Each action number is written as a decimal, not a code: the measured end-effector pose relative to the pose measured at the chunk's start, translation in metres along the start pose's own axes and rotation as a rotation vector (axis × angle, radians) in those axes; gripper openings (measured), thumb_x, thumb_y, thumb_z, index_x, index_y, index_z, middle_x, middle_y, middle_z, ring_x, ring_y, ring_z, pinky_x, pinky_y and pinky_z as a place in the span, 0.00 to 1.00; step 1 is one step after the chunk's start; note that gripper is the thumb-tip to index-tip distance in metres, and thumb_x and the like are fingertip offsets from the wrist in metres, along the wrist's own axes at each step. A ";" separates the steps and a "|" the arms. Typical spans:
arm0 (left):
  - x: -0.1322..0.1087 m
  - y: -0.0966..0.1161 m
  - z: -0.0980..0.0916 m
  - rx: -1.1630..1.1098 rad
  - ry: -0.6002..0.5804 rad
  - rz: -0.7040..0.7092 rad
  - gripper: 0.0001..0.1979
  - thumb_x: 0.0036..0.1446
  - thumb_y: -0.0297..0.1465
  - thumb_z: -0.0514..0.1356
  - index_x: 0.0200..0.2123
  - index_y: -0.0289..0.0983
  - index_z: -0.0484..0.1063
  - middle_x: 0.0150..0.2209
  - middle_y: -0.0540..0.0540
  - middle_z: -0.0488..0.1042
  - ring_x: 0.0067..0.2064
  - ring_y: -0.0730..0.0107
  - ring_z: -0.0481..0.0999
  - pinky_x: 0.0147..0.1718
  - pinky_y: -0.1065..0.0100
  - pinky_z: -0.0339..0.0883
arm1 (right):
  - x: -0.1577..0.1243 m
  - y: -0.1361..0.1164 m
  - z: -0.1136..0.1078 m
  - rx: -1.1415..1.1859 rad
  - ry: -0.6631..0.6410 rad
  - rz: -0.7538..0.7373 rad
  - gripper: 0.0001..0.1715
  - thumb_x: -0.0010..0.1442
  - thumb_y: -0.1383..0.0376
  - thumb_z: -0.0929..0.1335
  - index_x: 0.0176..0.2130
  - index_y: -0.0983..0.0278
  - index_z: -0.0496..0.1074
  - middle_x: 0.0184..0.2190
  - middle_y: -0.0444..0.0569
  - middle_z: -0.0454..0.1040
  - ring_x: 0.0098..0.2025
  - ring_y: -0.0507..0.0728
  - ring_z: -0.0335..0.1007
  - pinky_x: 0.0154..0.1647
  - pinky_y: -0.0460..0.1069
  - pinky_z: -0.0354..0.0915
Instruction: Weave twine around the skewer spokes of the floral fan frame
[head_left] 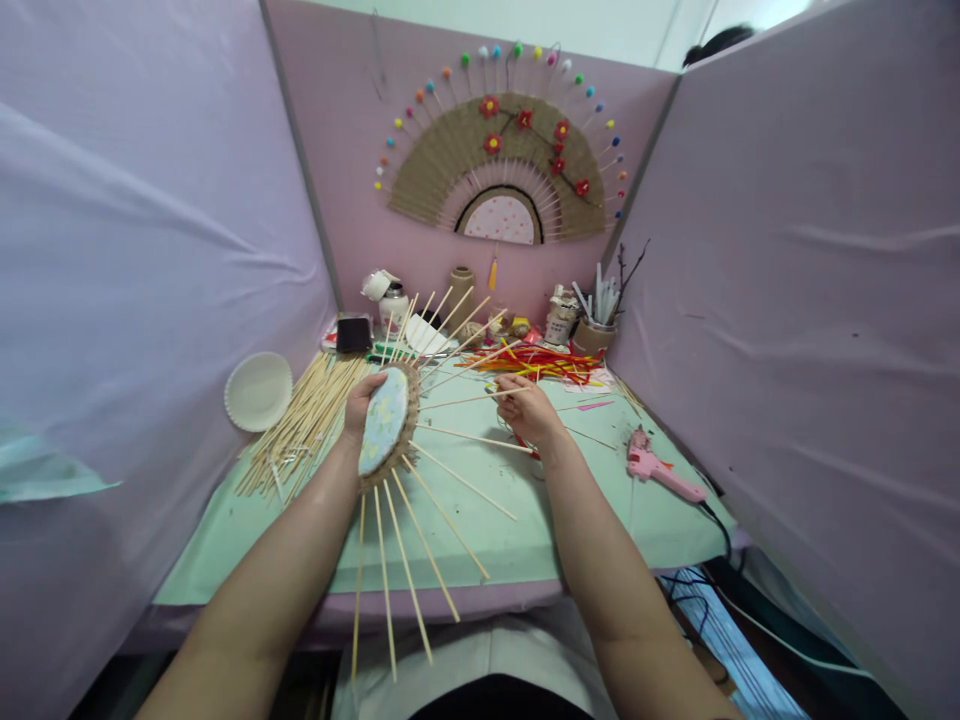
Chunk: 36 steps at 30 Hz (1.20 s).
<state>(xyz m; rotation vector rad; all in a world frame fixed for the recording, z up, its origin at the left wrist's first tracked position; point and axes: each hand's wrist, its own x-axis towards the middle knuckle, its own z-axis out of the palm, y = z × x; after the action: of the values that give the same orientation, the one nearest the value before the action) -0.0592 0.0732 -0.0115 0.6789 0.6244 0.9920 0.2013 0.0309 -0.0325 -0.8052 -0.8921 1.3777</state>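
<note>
Clock positions are read from the centre of the worktop (495,550); 12 is the far edge. At 10 o'clock, a pale dish (259,392) is near a bundle of loose sticks (296,430). The left hand (361,405) grasps a half-round fan frame (385,420), held above the worktop toward 10 o'clock; thumb on the blue face, fingers hidden. Fixed sticks (475,439) radiate from its curved edge. Handling (judged): light, stiff core; projecting sticks may snap or loosen if levered. Hold the core near its straight edge. The right hand (527,410), at 1 o'clock, has curled fingers beside one stick; what its grip encloses cannot be told. A pink glue gun (664,470) lies at 3 o'clock.
</note>
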 end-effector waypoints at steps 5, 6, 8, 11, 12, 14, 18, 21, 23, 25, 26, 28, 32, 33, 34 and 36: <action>0.000 -0.004 0.002 0.023 0.037 0.084 0.16 0.51 0.31 0.55 0.41 0.33 0.74 0.27 0.43 0.79 0.32 0.60 0.81 0.32 0.64 0.75 | -0.001 -0.001 0.000 -0.027 0.054 -0.045 0.18 0.43 0.58 0.76 0.31 0.62 0.70 0.18 0.35 0.58 0.18 0.45 0.47 0.18 0.43 0.44; 0.000 -0.004 0.003 0.044 0.034 0.077 0.16 0.51 0.31 0.55 0.42 0.33 0.74 0.28 0.43 0.79 0.33 0.59 0.81 0.33 0.63 0.75 | -0.001 0.000 0.000 -0.046 0.075 -0.068 0.18 0.43 0.58 0.76 0.32 0.62 0.71 0.18 0.36 0.60 0.19 0.46 0.49 0.19 0.43 0.46; -0.002 -0.005 0.006 0.077 0.009 0.028 0.17 0.50 0.30 0.55 0.43 0.33 0.74 0.31 0.42 0.80 0.35 0.58 0.81 0.34 0.63 0.75 | 0.001 0.002 -0.003 -0.127 0.124 -0.128 0.18 0.42 0.58 0.76 0.34 0.62 0.72 0.20 0.38 0.64 0.21 0.47 0.54 0.21 0.44 0.49; -0.006 -0.008 0.013 0.086 -0.067 -0.047 0.20 0.48 0.27 0.56 0.46 0.34 0.73 0.35 0.42 0.81 0.40 0.58 0.81 0.38 0.62 0.74 | 0.003 0.005 -0.006 -0.356 0.200 -0.219 0.17 0.43 0.58 0.75 0.35 0.62 0.76 0.22 0.40 0.68 0.23 0.49 0.57 0.24 0.45 0.52; -0.007 -0.009 0.015 0.090 -0.092 -0.065 0.20 0.47 0.27 0.56 0.46 0.34 0.73 0.36 0.42 0.81 0.42 0.57 0.81 0.40 0.61 0.74 | 0.004 0.006 -0.007 -0.431 0.223 -0.244 0.15 0.44 0.58 0.74 0.33 0.63 0.76 0.21 0.41 0.68 0.24 0.50 0.57 0.25 0.46 0.53; -0.010 -0.012 0.020 0.105 -0.135 -0.100 0.20 0.46 0.26 0.57 0.45 0.33 0.73 0.36 0.41 0.81 0.44 0.55 0.80 0.43 0.59 0.72 | 0.005 0.004 -0.008 -0.531 0.280 -0.283 0.11 0.44 0.60 0.73 0.29 0.63 0.76 0.19 0.41 0.67 0.23 0.50 0.56 0.26 0.47 0.54; -0.015 -0.016 0.026 0.164 -0.247 -0.166 0.20 0.44 0.26 0.58 0.44 0.32 0.72 0.34 0.40 0.80 0.45 0.52 0.79 0.45 0.56 0.71 | 0.004 -0.001 -0.008 -0.582 0.373 -0.342 0.07 0.44 0.62 0.73 0.25 0.63 0.75 0.19 0.42 0.69 0.25 0.51 0.59 0.29 0.48 0.57; -0.018 -0.018 0.027 0.199 -0.342 -0.200 0.21 0.44 0.26 0.59 0.45 0.33 0.71 0.35 0.39 0.80 0.44 0.52 0.79 0.46 0.56 0.70 | 0.002 -0.005 -0.008 -0.539 0.399 -0.398 0.07 0.45 0.62 0.73 0.26 0.63 0.75 0.24 0.45 0.73 0.28 0.52 0.63 0.32 0.49 0.60; -0.019 -0.020 0.027 0.202 -0.378 -0.218 0.21 0.44 0.25 0.60 0.46 0.33 0.71 0.36 0.39 0.80 0.43 0.54 0.80 0.46 0.57 0.70 | 0.002 -0.006 -0.009 -0.449 0.402 -0.401 0.07 0.46 0.62 0.73 0.25 0.63 0.74 0.23 0.43 0.72 0.26 0.50 0.61 0.28 0.47 0.58; -0.018 -0.022 0.027 0.204 -0.397 -0.235 0.22 0.44 0.25 0.61 0.46 0.33 0.71 0.38 0.38 0.80 0.41 0.55 0.80 0.44 0.57 0.70 | 0.003 -0.007 -0.010 -0.295 0.378 -0.353 0.09 0.46 0.60 0.73 0.25 0.63 0.73 0.20 0.41 0.68 0.22 0.48 0.55 0.22 0.45 0.53; -0.018 -0.023 0.026 0.203 -0.405 -0.241 0.22 0.44 0.25 0.62 0.46 0.32 0.71 0.38 0.38 0.80 0.40 0.55 0.80 0.43 0.58 0.71 | 0.003 -0.007 -0.011 -0.207 0.354 -0.322 0.10 0.45 0.60 0.74 0.26 0.63 0.72 0.19 0.40 0.66 0.21 0.47 0.53 0.20 0.44 0.50; -0.016 -0.025 0.024 0.193 -0.427 -0.252 0.22 0.43 0.25 0.62 0.46 0.32 0.71 0.39 0.37 0.80 0.42 0.53 0.80 0.43 0.58 0.71 | 0.004 -0.009 -0.012 -0.045 0.305 -0.281 0.12 0.43 0.60 0.75 0.27 0.62 0.72 0.20 0.39 0.67 0.21 0.46 0.54 0.18 0.43 0.47; -0.010 -0.032 0.020 0.179 -0.489 -0.278 0.22 0.45 0.24 0.63 0.47 0.31 0.71 0.40 0.37 0.80 0.43 0.52 0.80 0.45 0.57 0.70 | 0.003 -0.013 -0.012 0.142 0.249 -0.257 0.14 0.41 0.65 0.76 0.31 0.61 0.73 0.24 0.40 0.72 0.25 0.47 0.62 0.19 0.41 0.53; -0.009 -0.034 0.019 0.175 -0.510 -0.288 0.22 0.46 0.24 0.63 0.47 0.31 0.71 0.40 0.37 0.80 0.44 0.52 0.80 0.46 0.57 0.69 | 0.002 -0.015 -0.012 0.173 0.234 -0.259 0.15 0.41 0.66 0.77 0.31 0.61 0.73 0.25 0.39 0.72 0.26 0.47 0.63 0.20 0.40 0.55; -0.007 -0.036 0.018 0.166 -0.532 -0.296 0.22 0.46 0.24 0.63 0.47 0.31 0.71 0.41 0.37 0.80 0.44 0.53 0.80 0.47 0.57 0.69 | 0.001 -0.015 -0.012 0.204 0.215 -0.268 0.15 0.41 0.66 0.77 0.31 0.60 0.73 0.24 0.39 0.72 0.26 0.46 0.63 0.20 0.40 0.56; -0.005 -0.040 0.018 0.144 -0.576 -0.311 0.21 0.46 0.23 0.63 0.47 0.31 0.71 0.43 0.37 0.79 0.46 0.52 0.79 0.48 0.56 0.68 | 0.000 -0.017 -0.013 0.262 0.171 -0.292 0.15 0.42 0.68 0.77 0.31 0.61 0.73 0.24 0.38 0.72 0.26 0.46 0.63 0.21 0.39 0.56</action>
<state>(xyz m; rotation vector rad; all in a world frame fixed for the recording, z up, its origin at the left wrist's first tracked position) -0.0268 0.0496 -0.0298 0.9163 0.2789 0.4303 0.2202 0.0311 -0.0235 -0.5574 -0.6499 1.1211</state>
